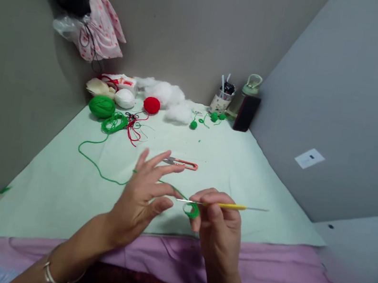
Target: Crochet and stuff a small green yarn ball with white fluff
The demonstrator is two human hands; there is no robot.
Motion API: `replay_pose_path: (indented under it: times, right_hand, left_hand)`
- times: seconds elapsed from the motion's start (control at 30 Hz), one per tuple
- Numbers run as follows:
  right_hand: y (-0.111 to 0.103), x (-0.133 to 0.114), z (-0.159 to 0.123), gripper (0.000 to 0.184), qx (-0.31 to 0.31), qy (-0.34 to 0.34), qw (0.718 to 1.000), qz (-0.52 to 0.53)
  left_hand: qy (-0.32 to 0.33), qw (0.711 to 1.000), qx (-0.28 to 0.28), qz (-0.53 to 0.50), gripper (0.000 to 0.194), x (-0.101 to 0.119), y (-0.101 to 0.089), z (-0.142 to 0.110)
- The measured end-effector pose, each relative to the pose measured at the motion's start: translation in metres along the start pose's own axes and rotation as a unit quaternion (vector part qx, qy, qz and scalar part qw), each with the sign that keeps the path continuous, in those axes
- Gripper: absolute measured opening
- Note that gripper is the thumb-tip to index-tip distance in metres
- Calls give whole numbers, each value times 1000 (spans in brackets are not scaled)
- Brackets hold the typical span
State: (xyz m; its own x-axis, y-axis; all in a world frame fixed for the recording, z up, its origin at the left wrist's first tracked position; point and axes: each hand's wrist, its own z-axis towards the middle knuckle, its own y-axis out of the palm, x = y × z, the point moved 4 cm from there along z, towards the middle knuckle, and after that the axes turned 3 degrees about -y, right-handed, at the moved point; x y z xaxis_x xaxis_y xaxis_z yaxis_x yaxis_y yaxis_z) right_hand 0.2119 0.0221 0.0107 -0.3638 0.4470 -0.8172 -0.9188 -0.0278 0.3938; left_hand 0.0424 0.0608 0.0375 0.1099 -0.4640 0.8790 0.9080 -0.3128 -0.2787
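My right hand (pixel 222 224) is closed around a crochet hook (pixel 230 206) with a yellow grip, its bare metal tip pointing left. A small curved piece of green crochet (pixel 192 209) hangs by the hook, close to the right fingertips. My left hand (pixel 145 197) has its fingers spread, with the green yarn (pixel 106 177) running across it toward the crochet piece. The left thumb and index finger are near the hook's tip but apart from each other. Behind the left fingers lie orange-handled thread snips (pixel 185 164), their blades partly covered.
Green (pixel 102 107), white (pixel 124 98) and red yarn balls (pixel 151 105) sit at the back left, near white stuffing (pixel 164 94). Small green balls (pixel 214 116), a pen cup (pixel 221 99), a bottle (pixel 250 91) and a phone (pixel 247 114) stand back right. Bags (pixel 99 25) hang upper left.
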Motion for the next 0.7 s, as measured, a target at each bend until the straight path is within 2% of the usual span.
replay_pose_path:
  times: [0.1,0.2,0.27,0.37,0.5,0.57,0.7]
  right_hand:
    - [2,-4,-3,17,-8,-57,996,-74]
    - [7,-5,-5,22,-16,-89,988,-122]
    - [9,-5,-6,24,-23,-89,987,-130]
    - [9,-3,-5,22,-16,-71,990,-119]
    - [7,1,0,17,1,2,999,-52]
    - [6,1,2,17,2,30,999,-23]
    - [5,-3,6,19,-17,43,999,-22]
  left_hand:
    - [-150,977,-60,-141,44,-14,15,-11]
    - [-241,931,-58,-268,38,-15,23,-14]
    - [-259,913,-44,-312,37,-14,25,-13]
    - [-264,907,-17,-328,33,-16,25,-12]
    - [-271,899,-1,-344,33,-18,24,-14]
    - [-267,898,3,-349,32,-16,22,-14]
    - [-254,909,-4,-330,31,-14,19,-14]
